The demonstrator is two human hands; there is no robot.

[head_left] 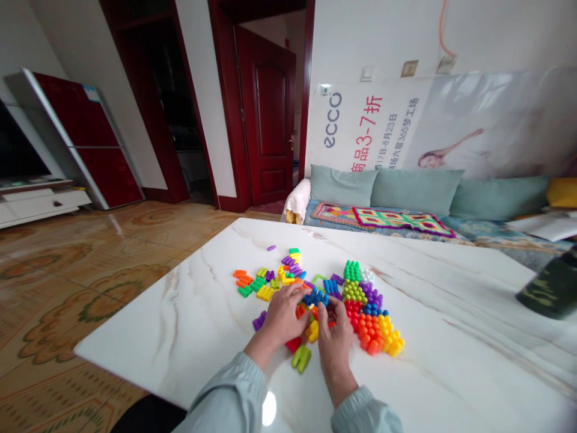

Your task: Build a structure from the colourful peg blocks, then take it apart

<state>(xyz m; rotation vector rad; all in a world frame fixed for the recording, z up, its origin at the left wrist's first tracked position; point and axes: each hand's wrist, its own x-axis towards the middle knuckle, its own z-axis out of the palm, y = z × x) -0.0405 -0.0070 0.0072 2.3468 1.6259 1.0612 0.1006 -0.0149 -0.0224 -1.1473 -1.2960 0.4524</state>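
My left hand (283,316) reaches over a loose pile of coloured plastic building pieces, thumb and fingers apart. Orange and yellow pieces (312,331) show between and below my hands. At the right of the pile, my right hand (336,337) is closed with thumb and fingertips on a blue building piece (315,296). The left fingertips come close to that piece; whether they touch it I cannot tell. A lime-green piece (301,358) lies nearest me, and a red piece (294,344) is partly under the left hand.
Right of my hands, knobbed pieces stand grouped by colour, among them green (352,270), orange (369,334) and yellow (391,337). Loose pieces (265,293) spread to the left on the white marbled table (180,337). A camouflage-patterned container (550,285) stands at the right edge. A sofa (415,192) is behind.
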